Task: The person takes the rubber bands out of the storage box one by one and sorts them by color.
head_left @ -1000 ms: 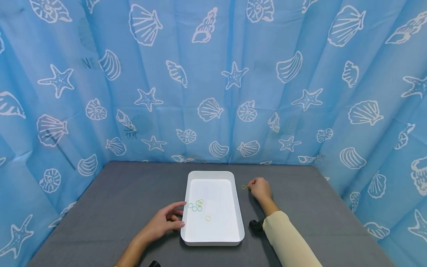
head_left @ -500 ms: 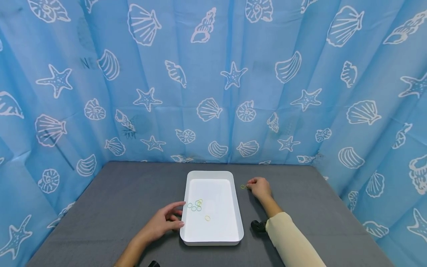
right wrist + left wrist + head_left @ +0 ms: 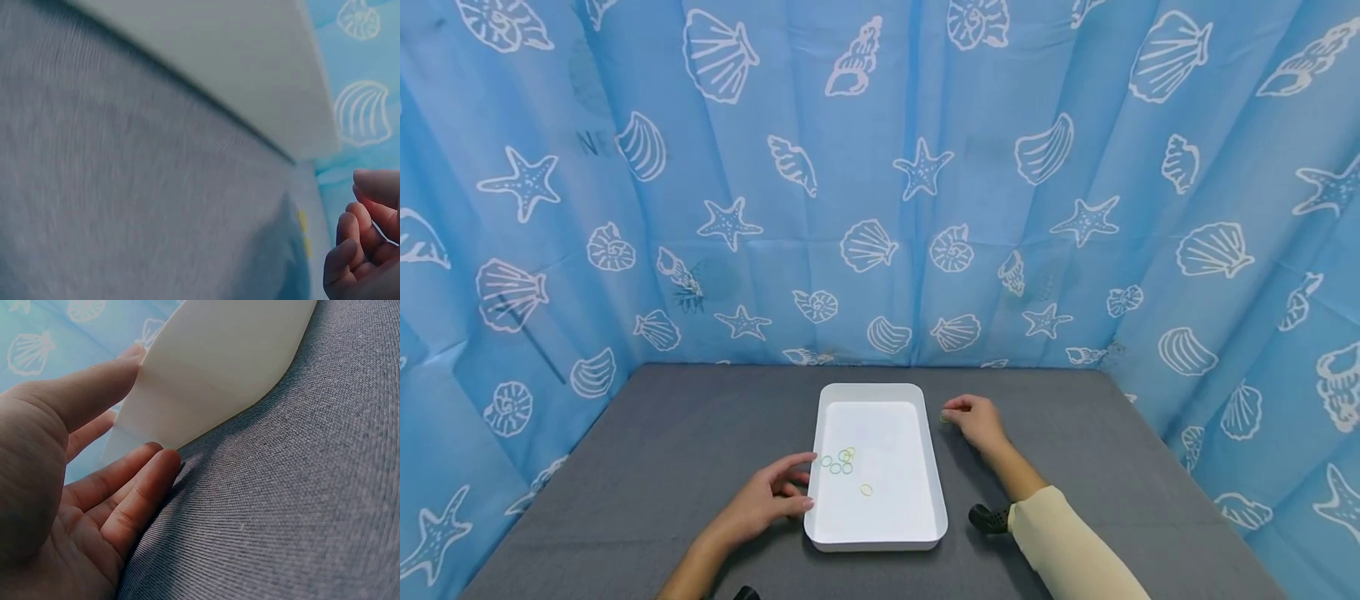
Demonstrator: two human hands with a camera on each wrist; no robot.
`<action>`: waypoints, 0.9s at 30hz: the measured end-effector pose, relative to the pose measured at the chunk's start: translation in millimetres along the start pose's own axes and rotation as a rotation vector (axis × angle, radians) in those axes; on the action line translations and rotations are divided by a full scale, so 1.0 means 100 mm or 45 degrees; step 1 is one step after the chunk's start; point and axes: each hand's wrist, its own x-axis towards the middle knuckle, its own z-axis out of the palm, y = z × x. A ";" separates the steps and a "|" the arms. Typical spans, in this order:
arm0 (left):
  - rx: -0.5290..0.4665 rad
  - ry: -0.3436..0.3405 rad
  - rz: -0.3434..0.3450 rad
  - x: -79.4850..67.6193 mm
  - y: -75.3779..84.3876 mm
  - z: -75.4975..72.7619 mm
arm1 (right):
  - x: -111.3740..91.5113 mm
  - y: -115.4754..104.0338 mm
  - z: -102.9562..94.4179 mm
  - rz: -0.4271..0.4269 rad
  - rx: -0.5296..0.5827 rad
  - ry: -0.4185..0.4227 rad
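Right hand [image 3: 977, 423] low over the worktop [image 3: 1060, 450], towards the far edge, fingertips bunched at a yellow ring [image 3: 944, 420] just off the white tray's [image 3: 895, 500] right wall; whether that grip has clamped on it, I can't tell. Probably feather-light and bendy, best pinched by its rim. Left hand [image 3: 775, 493], fingers apart, touching the tray's left wall!

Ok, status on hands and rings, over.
Left hand touching white tray. Right hand at yellow ring outside tray, grip unclear. Possible obstacle: tray's raised wall.
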 end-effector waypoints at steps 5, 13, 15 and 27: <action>0.010 0.001 -0.007 0.00 -0.02 0.00 | -0.07 -0.17 0.01 0.110 0.165 -0.086; 0.020 0.011 0.001 0.00 -0.02 -0.01 | -0.15 -0.51 0.08 0.159 0.261 -0.204; 0.022 0.012 0.001 0.00 -0.02 -0.01 | -0.15 -0.57 0.11 0.155 0.263 -0.241; 0.008 0.008 0.020 0.00 -0.01 -0.01 | -0.19 -0.76 0.29 0.073 0.187 -0.467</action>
